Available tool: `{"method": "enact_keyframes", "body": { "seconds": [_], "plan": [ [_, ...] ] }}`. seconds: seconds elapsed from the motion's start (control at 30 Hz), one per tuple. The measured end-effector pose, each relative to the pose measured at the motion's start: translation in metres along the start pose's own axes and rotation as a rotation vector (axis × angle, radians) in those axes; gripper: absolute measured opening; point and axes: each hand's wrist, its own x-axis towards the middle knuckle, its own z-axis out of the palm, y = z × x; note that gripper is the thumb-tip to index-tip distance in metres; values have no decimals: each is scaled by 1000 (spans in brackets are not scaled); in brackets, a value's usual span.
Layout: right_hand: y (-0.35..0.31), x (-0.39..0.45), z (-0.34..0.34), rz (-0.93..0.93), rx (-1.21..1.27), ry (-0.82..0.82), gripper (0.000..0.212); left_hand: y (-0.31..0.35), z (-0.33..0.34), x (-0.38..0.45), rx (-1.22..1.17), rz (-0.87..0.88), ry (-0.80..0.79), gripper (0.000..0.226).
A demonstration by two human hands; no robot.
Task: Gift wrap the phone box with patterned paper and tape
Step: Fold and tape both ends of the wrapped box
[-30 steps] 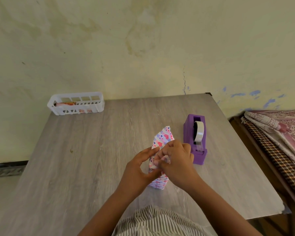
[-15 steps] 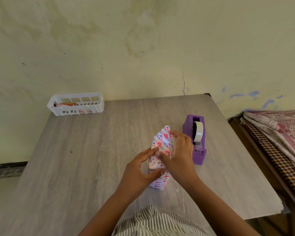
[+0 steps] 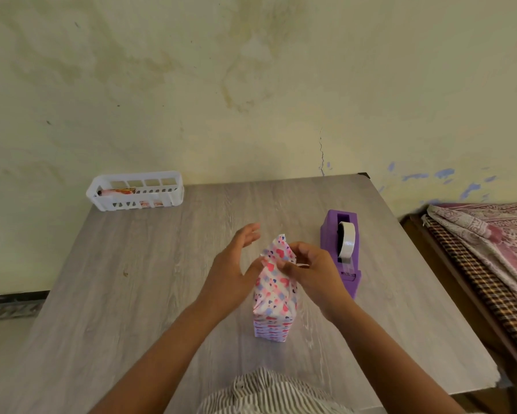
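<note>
The phone box [image 3: 274, 297] stands on end in the middle of the table, wrapped in white paper with pink and blue hearts. Its top paper flap [image 3: 279, 249] sticks up in loose folds. My right hand [image 3: 312, 271] is at the box's upper right, fingers curled and pinching the paper near the top; a thin pale strip, perhaps tape, shows at the fingertips. My left hand [image 3: 231, 264] is beside the box's upper left, its fingers straight and spread and the thumb side against the paper. The purple tape dispenser [image 3: 342, 249] with a clear roll stands just right of the box.
A white plastic basket [image 3: 136, 191] holding small packets sits at the table's [image 3: 131, 279] far left corner against the wall. A bed with patterned cloth [image 3: 490, 249] runs along the table's right side. My striped shirt shows at the near edge.
My left hand has let go of the box's side and opened, its fingers lifting away. My right hand has slid from the box's front to the top right fold.
</note>
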Motion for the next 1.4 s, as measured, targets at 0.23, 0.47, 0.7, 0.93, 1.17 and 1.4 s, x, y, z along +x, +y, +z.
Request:
{"method": "enact_keyframes", "body": {
  "seconds": [0.23,0.47,0.7,0.93,1.17,1.4],
  "plan": [
    [-4,-5,7,-65,-97,29,12,29,-29,38,352,252,-364,30],
    [-3,-10,9,-39,-168,13,20,52,-40,53,445,196,-439,9],
    [-3,-10,7,11,-160,8,18,46,-32,41,359,241,-310,17],
    [-2,-8,6,6,-155,13,15,41,-32,35,120,176,-90,25],
    [-2,-3,4,-62,-156,-10,7,11,-23,27,231,-87,-323,37],
    [-12,9,-2,-195,-292,0,26,5,-13,15,1,-98,-256,25]
  ]
}}
